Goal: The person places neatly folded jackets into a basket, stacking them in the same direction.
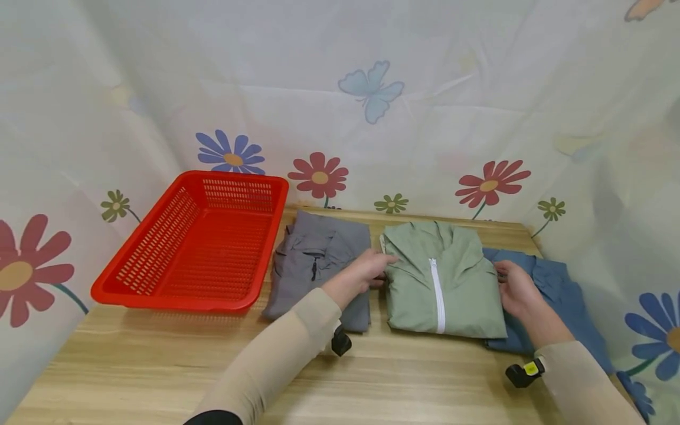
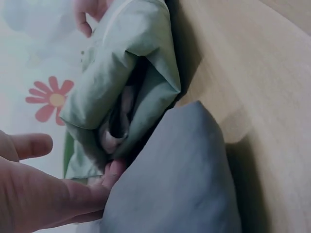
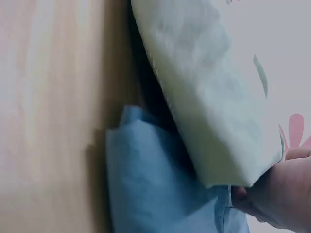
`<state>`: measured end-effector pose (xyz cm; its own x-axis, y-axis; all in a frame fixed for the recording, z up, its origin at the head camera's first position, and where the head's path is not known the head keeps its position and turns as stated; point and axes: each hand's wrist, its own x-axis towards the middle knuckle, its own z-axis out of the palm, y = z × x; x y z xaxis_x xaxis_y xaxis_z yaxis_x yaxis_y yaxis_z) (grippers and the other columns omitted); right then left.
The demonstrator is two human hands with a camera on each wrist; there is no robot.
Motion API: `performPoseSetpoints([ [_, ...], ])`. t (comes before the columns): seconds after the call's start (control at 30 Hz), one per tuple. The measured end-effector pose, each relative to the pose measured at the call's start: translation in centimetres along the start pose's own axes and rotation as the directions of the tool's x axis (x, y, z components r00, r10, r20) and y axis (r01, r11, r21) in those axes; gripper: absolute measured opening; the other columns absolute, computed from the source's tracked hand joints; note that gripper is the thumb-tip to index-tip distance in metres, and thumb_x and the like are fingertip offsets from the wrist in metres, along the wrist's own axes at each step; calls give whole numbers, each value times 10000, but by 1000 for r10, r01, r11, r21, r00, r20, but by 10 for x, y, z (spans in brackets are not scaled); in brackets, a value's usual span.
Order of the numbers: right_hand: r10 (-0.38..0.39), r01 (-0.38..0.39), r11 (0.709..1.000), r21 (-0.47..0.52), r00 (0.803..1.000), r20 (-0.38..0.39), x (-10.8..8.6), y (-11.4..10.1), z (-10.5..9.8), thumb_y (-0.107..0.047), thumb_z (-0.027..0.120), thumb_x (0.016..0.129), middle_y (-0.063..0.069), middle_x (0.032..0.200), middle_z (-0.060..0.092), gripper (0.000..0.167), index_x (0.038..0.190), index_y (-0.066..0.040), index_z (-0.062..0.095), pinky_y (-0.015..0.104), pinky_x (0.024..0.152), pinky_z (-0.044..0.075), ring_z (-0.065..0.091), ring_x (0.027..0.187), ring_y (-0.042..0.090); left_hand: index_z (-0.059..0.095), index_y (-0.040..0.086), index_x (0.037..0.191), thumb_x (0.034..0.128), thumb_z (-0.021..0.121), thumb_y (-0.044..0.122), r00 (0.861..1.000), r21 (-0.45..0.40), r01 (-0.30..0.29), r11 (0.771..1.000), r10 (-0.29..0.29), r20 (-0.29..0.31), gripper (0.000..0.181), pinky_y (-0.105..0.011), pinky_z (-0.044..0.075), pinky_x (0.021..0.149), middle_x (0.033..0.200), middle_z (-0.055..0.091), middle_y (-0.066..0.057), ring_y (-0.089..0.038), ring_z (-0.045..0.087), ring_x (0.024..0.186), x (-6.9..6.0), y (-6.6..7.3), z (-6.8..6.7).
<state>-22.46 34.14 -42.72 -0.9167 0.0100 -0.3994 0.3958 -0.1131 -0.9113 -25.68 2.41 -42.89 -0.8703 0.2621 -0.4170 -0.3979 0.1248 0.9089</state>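
Note:
A folded green garment (image 1: 462, 289) with a white zipper lies between a folded grey garment (image 1: 324, 248) and a folded blue one (image 1: 563, 295). At its left edge is my left hand (image 1: 366, 271), thumb apart from the fingers; in the left wrist view the fingertips of this hand (image 2: 53, 194) touch the green cloth (image 2: 141, 34) low on its side. My right hand (image 1: 517, 289) is at the right edge, above the blue garment. In the right wrist view the fingers of that hand (image 3: 286, 189) reach under the green cloth's edge (image 3: 204, 97), partly hidden.
A red plastic basket (image 1: 244, 301) stands at the left on the wooden table (image 1: 159, 366). Behind the table hangs a pale curtain (image 1: 297, 71) printed with flowers and a butterfly; it also comes down along the right side.

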Motion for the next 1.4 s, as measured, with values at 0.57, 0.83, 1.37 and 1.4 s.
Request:
performPoseSetpoints([
  [0.57,-82,47,976,-213,983,-161,-3,18,7,-341,497,1086,211,1623,252,689,1604,24,227,152,790,502,533,973,-20,439,-56,1476,1009,627,218,996,-25,15,1000,-12,85,573,-555,466,1022,1440,473,-189,-357,514,1278,10,-2,2],
  [0.83,-179,100,873,-478,976,-122,-1,20,10,-300,457,1102,260,1494,390,572,1509,98,401,187,751,507,534,925,20,490,-81,1430,1048,546,158,996,14,13,1000,-14,83,454,-517,498,996,1469,477,-203,-336,523,1289,17,-4,-1],
  [1.37,-52,84,930,-357,994,99,7,21,5,-262,405,1123,26,1130,619,634,1537,173,200,303,796,566,634,910,55,424,-52,1515,1011,641,79,995,-40,5,999,-1,104,564,-376,599,757,1329,591,-200,-290,674,1010,20,-11,-13],
  [1.4,-32,77,942,-328,990,139,7,20,3,-271,396,1127,-8,1111,627,647,1534,185,185,310,815,569,640,929,53,410,-48,1526,1007,648,82,995,-43,6,999,-2,101,586,-373,598,754,1344,583,-200,-289,673,1015,20,-11,-14],
])
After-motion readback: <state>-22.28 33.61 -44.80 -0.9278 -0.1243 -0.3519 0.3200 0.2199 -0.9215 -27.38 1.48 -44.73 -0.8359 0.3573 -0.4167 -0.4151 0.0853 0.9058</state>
